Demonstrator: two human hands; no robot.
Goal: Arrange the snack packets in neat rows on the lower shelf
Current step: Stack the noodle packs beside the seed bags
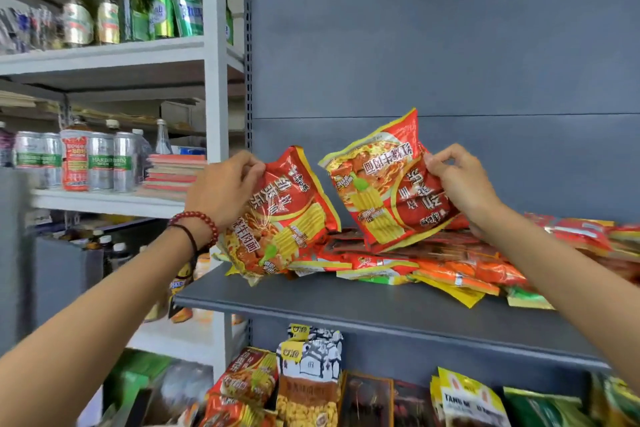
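My left hand (223,192) pinches the top edge of a red and yellow noodle packet (282,218), which leans tilted at the left end of the grey shelf (363,305). My right hand (462,184) pinches the right edge of a second red and yellow packet (384,184), held upright above a flat heap of several packets (450,263) spread along the shelf to the right. Both packets show their printed fronts to me.
Below the grey shelf, a lower shelf holds mixed snack bags (311,381), some upright. To the left stands a white rack (211,87) with bottles and cans (131,0) on top, silver cans (100,163) in the middle. A grey back panel (450,62) closes the shelf behind.
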